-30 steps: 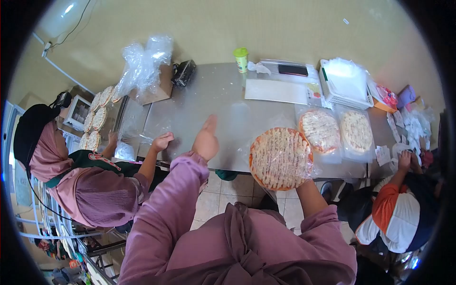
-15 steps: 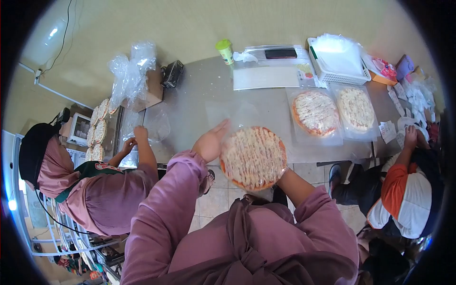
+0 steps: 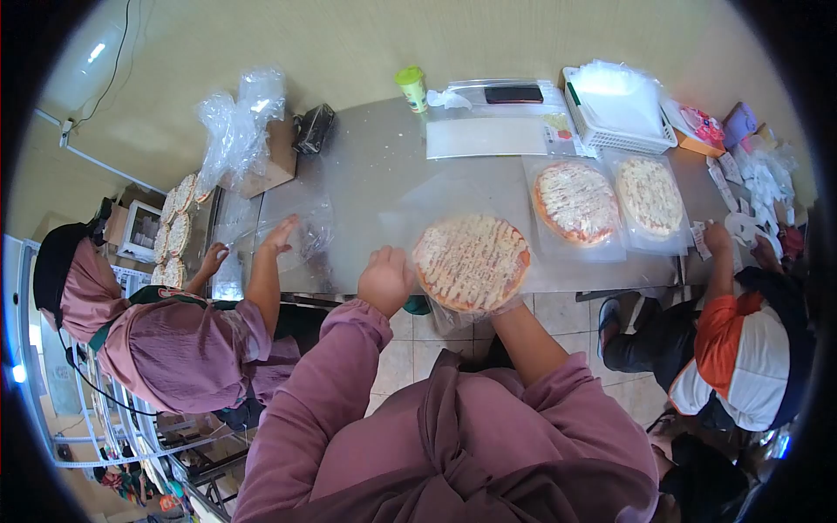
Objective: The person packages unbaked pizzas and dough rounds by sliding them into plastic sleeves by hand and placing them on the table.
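A round pizza point(image 3: 472, 263) in a clear plastic bag is held up over the table's front edge, tilted toward the camera. My right hand point(image 3: 513, 310) supports it from below; its fingers are hidden behind the pizza and only the part near the wrist shows. Just left of the pizza is my left hand point(image 3: 386, 279), its fingers curled together close to the bag's edge. Whatever lies between those fingers is too small to tell. Two more bagged pizzas, one reddish at its rim point(image 3: 575, 202) and one paler point(image 3: 649, 197), lie side by side on the table.
Behind stand a green cup point(image 3: 411, 89), a white board point(image 3: 486, 138), a phone point(image 3: 513, 94) and a basket point(image 3: 621, 139) of plastic sheets. A co-worker point(image 3: 179, 353) handles clear film at left, near several pizzas point(image 3: 178, 234). Another person point(image 3: 741, 349) works at right.
The held pizza has moved left from beside the two bagged ones, then slightly right and up. My left hand's outstretched fingers have curled in. The left co-worker's hands have moved apart.
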Motion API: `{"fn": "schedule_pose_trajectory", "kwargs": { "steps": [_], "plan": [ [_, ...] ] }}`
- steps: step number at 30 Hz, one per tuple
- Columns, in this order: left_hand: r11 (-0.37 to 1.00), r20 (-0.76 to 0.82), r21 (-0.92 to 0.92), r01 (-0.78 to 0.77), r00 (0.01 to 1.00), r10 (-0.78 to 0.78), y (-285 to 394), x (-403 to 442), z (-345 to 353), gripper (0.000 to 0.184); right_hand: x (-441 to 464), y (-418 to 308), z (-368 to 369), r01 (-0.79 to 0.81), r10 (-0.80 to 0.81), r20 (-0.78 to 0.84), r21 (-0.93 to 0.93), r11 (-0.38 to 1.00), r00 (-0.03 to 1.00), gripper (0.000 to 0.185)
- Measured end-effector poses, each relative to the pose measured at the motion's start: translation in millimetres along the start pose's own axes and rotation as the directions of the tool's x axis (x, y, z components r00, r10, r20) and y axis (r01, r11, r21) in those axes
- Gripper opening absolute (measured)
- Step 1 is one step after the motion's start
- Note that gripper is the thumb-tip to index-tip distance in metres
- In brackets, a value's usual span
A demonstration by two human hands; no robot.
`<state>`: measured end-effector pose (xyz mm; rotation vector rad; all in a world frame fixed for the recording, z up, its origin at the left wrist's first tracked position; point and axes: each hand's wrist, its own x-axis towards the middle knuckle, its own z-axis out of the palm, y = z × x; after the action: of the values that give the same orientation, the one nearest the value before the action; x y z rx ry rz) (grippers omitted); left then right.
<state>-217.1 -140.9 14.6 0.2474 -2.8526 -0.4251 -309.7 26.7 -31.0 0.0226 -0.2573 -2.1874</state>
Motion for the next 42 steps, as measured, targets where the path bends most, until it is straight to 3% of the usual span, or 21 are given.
{"fn": "schedule_pose_trajectory", "kwargs": {
  "steps": [1,3,5,6,8,9,11,12,14,17,20,24,26,29,32,33,35,36,38,42],
  "plan": [
    [0.997,0.097,0.072,0.025,0.995,-0.032,-2,-2,2,0.014,2,1,-6,0.034,-0.035,-0.011,-0.046,0.998,0.999,0.070],
    [1.000,0.085,0.013,-0.005,0.996,0.004,2,-10,8,0.013,8,1,-18,0.073,-0.075,-0.020,-0.093,0.993,0.997,0.071],
    [0.998,0.072,-0.044,-0.037,0.997,0.040,12,-18,13,0.012,18,1,-33,0.217,-0.186,0.153,-0.221,0.951,0.971,0.075],
    [0.994,0.092,-0.111,-0.022,0.995,0.032,20,-21,14,0.011,24,4,-38,0.218,-0.187,0.154,-0.222,0.950,0.970,0.075],
    [0.984,0.113,-0.178,-0.006,0.993,0.027,39,-27,18,0.010,35,10,-45,0.346,-0.362,-0.243,-0.104,0.932,0.900,0.072],
    [0.972,0.108,-0.235,0.015,0.994,0.011,48,-29,19,0.010,38,10,-48,0.348,-0.363,-0.242,-0.104,0.932,0.900,0.072],
    [0.956,0.100,-0.290,0.034,0.995,-0.005,50,-33,21,0.011,42,9,-54,0.351,-0.431,-0.196,-0.339,0.873,0.881,0.059],
    [0.946,0.134,-0.313,0.082,0.990,-0.041,46,-34,22,0.011,38,8,-48,0.351,-0.429,-0.193,-0.339,0.873,0.882,0.059],
    [0.933,0.167,-0.335,0.133,0.983,-0.080,39,-39,21,0.012,22,2,-27,0.162,-0.232,-0.246,-0.272,0.949,0.941,0.052],
    [0.917,0.167,-0.338,0.213,0.972,-0.164,33,-48,19,0.012,12,-12,-27,0.047,-0.163,-0.357,-0.312,0.949,0.920,0.049],
    [0.913,0.192,-0.380,0.150,0.978,-0.081,37,-55,21,0.012,5,5,-44,0.180,-0.275,-0.390,-0.262,0.948,0.879,0.049],
    [0.916,0.229,-0.396,0.057,0.973,0.039,51,-59,23,0.012,14,30,-69,0.213,-0.300,-0.348,-0.266,0.940,0.888,0.049],
    [0.913,0.247,-0.407,0.018,0.965,0.091,55,-57,23,0.012,15,31,-51,0.085,-0.193,-0.456,-0.246,0.965,0.869,0.049],
    [0.916,0.300,-0.398,-0.039,0.938,0.171,59,-49,19,0.010,16,20,-56,0.113,-0.166,-0.379,-0.158,0.981,0.910,0.049],
    [0.907,0.304,-0.419,-0.047,0.934,0.189,71,-34,13,0.009,14,2,-43,0.157,-0.222,-0.433,-0.180,0.971,0.874,0.048],
    [0.901,0.255,-0.419,-0.115,0.937,0.238,74,-26,14,0.009,14,-6,-35,0.171,-0.235,-0.428,-0.182,0.968,0.873,0.048],
    [0.888,0.202,-0.419,-0.191,0.934,0.296,81,-9,16,0.010,11,-27,-12,0.310,-0.385,-0.246,-0.293,0.904,0.890,0.049],
    [0.881,0.178,-0.421,-0.216,0.933,0.313,86,2,17,0.010,8,-39,1,0.320,-0.395,-0.241,-0.296,0.900,0.887,0.049],
    [0.868,0.152,-0.428,-0.251,0.927,0.343,98,25,20,0.010,2,-66,25,0.487,-0.561,-0.161,-0.343,0.803,0.812,0.048],
    [0.869,0.119,-0.404,-0.286,0.926,0.360,126,73,44,0.010,-21,-130,40,0.557,-0.620,-0.083,-0.359,0.749,0.780,0.051]
  ]
}}
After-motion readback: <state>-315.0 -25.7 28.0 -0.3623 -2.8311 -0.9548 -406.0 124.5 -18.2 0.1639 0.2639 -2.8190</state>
